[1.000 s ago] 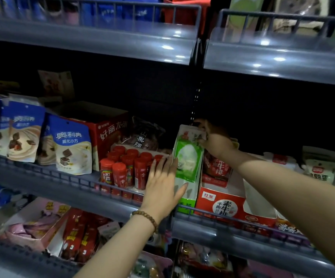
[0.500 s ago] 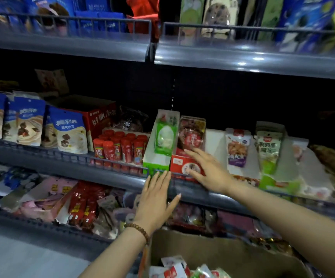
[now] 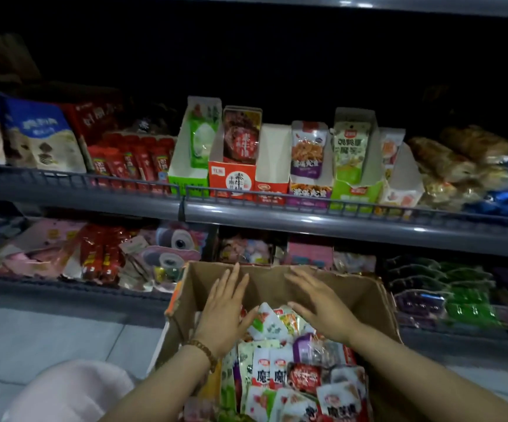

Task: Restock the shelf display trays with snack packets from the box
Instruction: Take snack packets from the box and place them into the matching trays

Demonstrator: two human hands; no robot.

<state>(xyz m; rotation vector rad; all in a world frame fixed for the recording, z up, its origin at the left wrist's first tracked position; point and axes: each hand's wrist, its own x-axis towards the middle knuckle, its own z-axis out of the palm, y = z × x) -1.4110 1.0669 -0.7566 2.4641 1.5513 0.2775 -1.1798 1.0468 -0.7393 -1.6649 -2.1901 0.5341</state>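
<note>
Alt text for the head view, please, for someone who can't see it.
The left hand and right hand, both open, reach over packets heaped in a box, holding nothing. Behind it, a shelf holds a row of trays; one red tray looks empty.

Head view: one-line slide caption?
Left hand and right hand, both open, over packets in the box, below the trays.

A retail snack aisle: tiered grey metal shelves (image 3: 307, 222) with wire front rails carry rows of packaged goods, many standing in branded cardboard display trays (image 3: 272, 153) at the front edge. An open cardboard box (image 3: 365, 296) of snack packets (image 3: 269, 370) stands above a pale floor (image 3: 49, 330).
</note>
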